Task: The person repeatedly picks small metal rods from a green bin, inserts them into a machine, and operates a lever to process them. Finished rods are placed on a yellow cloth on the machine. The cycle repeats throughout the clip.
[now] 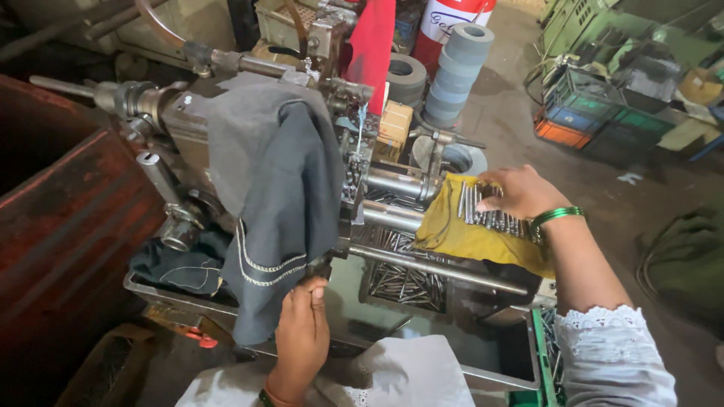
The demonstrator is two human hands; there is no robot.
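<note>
**Figure: Hands at a small grinding machine, rods laid out on a yellow cloth**

Landmark: the grey cloth (275,196) draped over the machine (226,113). My left hand (302,332) sits just below the cloth's lower edge, fingers closed on a small dark part of the machine there; what that part is cannot be told. To the right of the grey cloth, my right hand (520,192) rests on a row of thin metal rods (490,215), fingers curled down over them, pressing or gathering rather than lifting. The rods lie side by side on a yellow cloth (467,234) spread over the machine's steel bars (392,185).

Judged step: sorting or picking up rods for feeding. Taking one would call for pinching it free of its neighbours without scattering the row.

Below and right of the grey cloth, a tray (407,283) holds a loose heap of similar rods. Far right of the cloth, grey grinding wheels (456,71) stand stacked, with plastic crates (596,113) beyond them on the floor. A red cloth (373,38) hangs above. The grey cloth itself hides much of the machine from view.
</note>
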